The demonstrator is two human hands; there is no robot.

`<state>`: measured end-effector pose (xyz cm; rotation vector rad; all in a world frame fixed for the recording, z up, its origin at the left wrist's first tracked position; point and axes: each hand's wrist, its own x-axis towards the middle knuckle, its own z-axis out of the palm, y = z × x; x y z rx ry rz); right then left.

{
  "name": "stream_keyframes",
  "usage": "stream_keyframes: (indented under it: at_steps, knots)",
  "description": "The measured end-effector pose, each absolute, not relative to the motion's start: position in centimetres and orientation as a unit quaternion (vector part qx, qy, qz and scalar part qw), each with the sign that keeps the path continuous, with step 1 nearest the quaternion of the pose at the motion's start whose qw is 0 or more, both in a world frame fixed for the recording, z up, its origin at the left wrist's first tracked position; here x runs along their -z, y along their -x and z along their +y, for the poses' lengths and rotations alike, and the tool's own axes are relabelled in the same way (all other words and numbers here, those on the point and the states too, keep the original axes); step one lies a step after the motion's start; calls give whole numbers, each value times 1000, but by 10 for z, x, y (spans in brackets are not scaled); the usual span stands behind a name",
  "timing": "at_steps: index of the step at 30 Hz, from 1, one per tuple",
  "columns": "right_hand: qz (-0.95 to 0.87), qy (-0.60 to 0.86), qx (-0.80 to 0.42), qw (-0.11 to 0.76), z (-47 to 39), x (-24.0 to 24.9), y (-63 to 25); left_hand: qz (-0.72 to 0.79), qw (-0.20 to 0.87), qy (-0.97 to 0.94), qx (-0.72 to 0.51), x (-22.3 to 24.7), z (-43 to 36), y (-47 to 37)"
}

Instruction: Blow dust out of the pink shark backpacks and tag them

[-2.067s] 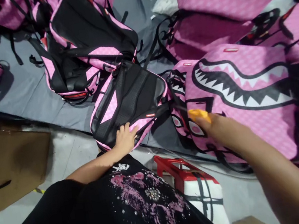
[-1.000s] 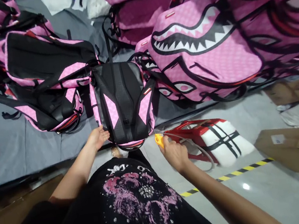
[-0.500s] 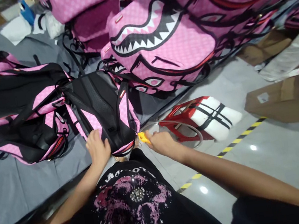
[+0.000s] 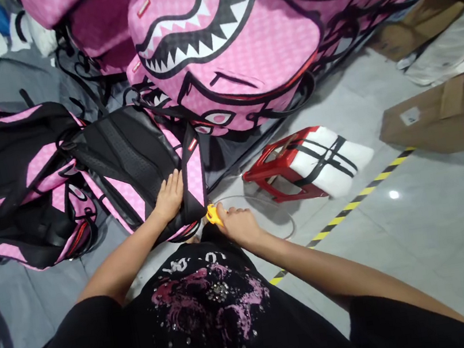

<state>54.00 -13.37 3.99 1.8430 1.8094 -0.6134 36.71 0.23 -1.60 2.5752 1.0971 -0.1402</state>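
Note:
A black-backed pink backpack lies on the grey cloth in front of me, back panel and shoulder straps facing up. My left hand rests flat on its lower back panel beside the right strap, fingers stretched out. At the bag's lower right corner, my right hand is closed around a small yellow tool; its exact kind and its tip are not clear. A thin cord loops over the floor beside this hand. Whether the tool touches the bag is hard to make out.
More backpacks lie at the left, and large pink shark-mouth backpacks are piled at the back. To the right, a red stool with a white seat lies tipped on the floor near striped tape and a cardboard box.
My left hand has moved from the bag's lower left edge, up and right onto the back panel, and flattened out. My right hand still holds the yellow tool by the corner. The view has shifted.

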Motion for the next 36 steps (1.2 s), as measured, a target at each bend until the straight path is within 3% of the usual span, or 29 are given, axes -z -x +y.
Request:
stream_keyframes:
  at_steps: [3, 6, 9, 11, 13, 18, 25, 31, 36]
  knots:
    - [691, -667, 203, 192, -117, -22, -544, 452, 239, -859, -34, 4, -10, -357]
    - [710, -659, 185, 164, -107, -3, -548, 599, 317, -699, -228, -17, -34, -328]
    - [714, -663, 168, 152, -108, 12, -551, 739, 448, -308, -397, -32, -60, -291]
    - [719, -660, 158, 147, -111, 20, -553, 725, 553, -50, -408, -33, -69, -273]
    - [727, -655, 149, 141, -114, 26, -554, 684, 602, 81, -404, -28, -71, -263]
    - [737, -648, 134, 139, -115, 34, -555, 582, 649, 146, -469, -11, -72, -261]
    - [733, -655, 129, 129, -107, 33, -553, 449, 750, 86, -477, 12, -67, -257]
    - [696, -667, 159, 212, -91, 16, -547, 440, 768, 52, -463, 26, -54, -248]
    - [700, -666, 143, 215, -102, 0, -544, 396, 785, 48, -474, 30, -58, -242]
